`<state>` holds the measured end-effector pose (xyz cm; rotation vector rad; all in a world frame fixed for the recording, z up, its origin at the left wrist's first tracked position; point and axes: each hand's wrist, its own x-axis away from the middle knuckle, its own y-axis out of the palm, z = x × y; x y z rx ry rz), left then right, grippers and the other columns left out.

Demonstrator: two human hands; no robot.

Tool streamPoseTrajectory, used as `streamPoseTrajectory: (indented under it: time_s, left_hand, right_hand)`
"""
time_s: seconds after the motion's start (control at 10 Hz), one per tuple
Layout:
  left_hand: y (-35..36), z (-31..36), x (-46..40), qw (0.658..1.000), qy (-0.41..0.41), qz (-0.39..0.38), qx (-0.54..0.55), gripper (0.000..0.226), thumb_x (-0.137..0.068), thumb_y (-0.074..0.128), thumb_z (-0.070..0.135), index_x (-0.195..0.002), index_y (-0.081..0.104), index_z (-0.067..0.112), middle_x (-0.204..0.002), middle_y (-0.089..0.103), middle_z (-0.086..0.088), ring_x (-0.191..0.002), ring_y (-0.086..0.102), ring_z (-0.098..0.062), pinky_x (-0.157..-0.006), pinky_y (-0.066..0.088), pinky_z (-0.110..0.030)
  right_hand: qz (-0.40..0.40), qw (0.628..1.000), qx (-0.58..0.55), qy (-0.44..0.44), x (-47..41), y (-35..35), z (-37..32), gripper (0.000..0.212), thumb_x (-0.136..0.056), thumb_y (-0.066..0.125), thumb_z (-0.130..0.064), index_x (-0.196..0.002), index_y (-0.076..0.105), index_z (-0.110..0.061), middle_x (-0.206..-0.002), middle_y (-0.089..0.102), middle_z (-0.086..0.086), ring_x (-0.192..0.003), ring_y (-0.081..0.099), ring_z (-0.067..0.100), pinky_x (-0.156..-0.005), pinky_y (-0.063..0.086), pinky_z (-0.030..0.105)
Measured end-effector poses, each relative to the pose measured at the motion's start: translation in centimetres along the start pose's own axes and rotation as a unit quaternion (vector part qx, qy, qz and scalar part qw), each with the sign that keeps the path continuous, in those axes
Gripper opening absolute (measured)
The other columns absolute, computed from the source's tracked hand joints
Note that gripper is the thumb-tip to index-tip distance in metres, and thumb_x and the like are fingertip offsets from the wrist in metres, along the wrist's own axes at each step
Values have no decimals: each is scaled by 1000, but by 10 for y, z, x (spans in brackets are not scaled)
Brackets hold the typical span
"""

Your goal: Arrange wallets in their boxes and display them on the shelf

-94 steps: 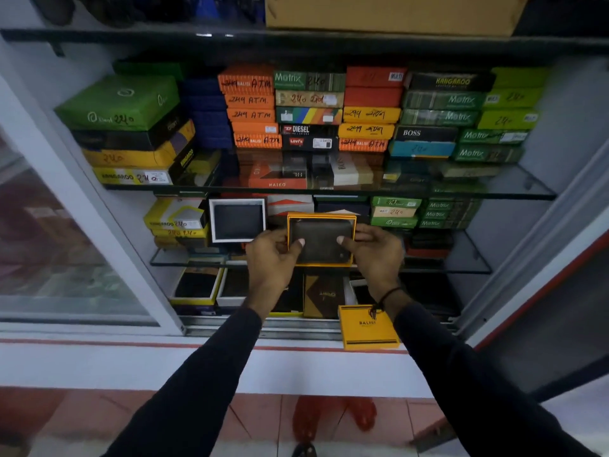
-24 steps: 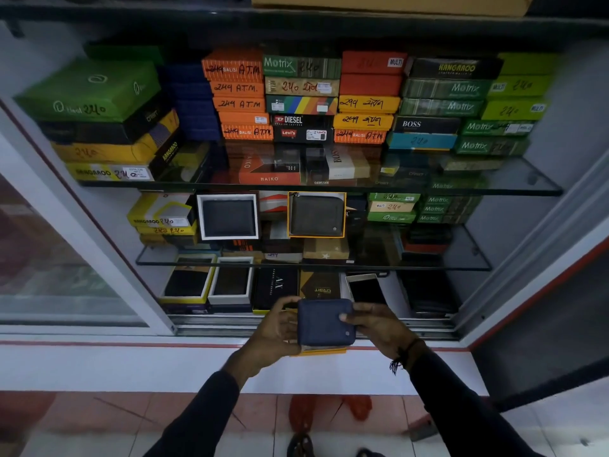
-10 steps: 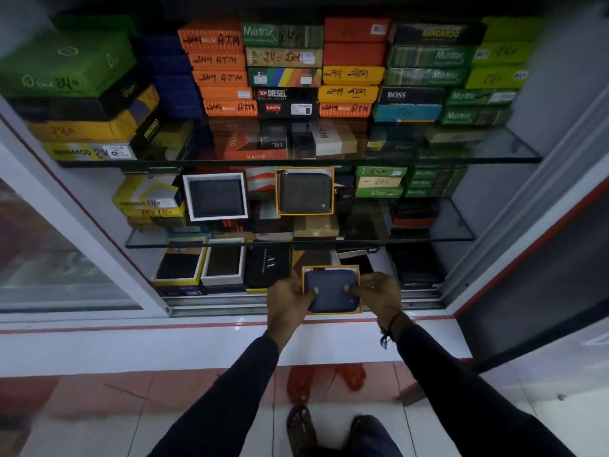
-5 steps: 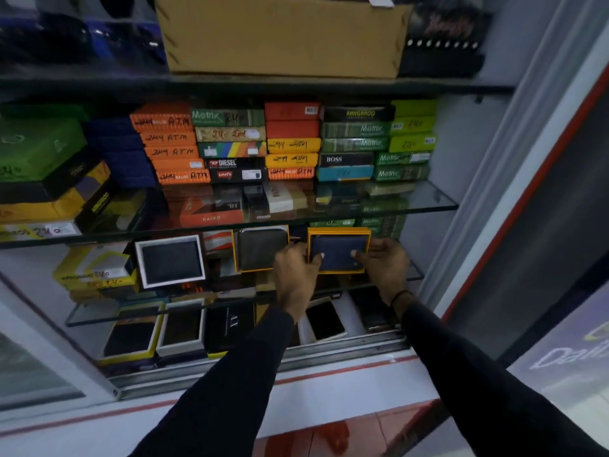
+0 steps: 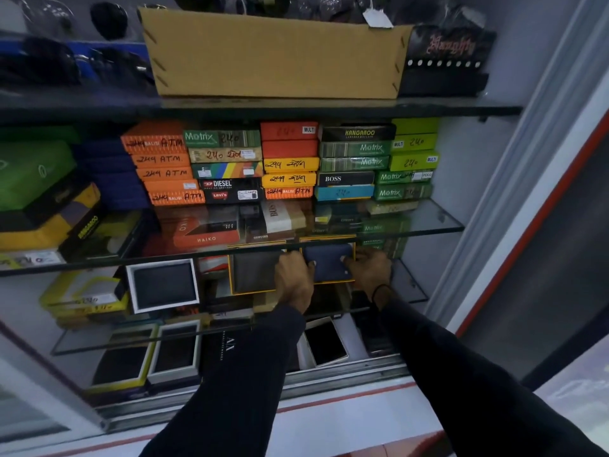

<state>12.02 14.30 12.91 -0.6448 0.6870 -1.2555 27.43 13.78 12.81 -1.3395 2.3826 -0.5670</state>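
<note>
Top shelf (image 5: pixel 445 108): one brown carton (image 5: pixel 270 54), dark goods either side. Upper glass shelf (image 5: pixel 438 222): stacked wallet boxes (image 5: pixel 290 163) in orange, green, yellow and black, several price-marked. Middle glass shelf (image 5: pixel 412 291): open boxes stood upright side by side, namely a white-framed box (image 5: pixel 163 285), a brown wallet box (image 5: pixel 252 272) and a navy wallet box (image 5: pixel 329 263). Cabinet floor (image 5: pixel 359 366): open boxes lying flat.
</note>
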Motion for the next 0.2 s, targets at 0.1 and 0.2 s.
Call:
streamPoseTrajectory:
  time_s: [0.1,0.2]
  left_hand:
    - [-4,-4,15,1000,24,0,-13,30,-99,60,34,-114,67,9,-111,69,-12,-94,72,-25,-78,65,-41]
    - [-9,-12,30,996,85,38,-16,32,-101,54,38,-117,64,13,-117,64,-9,-93,70,-22,-76,64,-38]
  right_hand:
    - [15,1000,15,13,11,-6,-4,30,-75,75,-32,-100,75,-14,-95,78,9,-93,73,29,-83,60,42]
    - [28,999,17,-25,31,-11,0,28,-79,72,-32,-99,73,-12,-94,77,8,-93,73,29,-81,58,34]
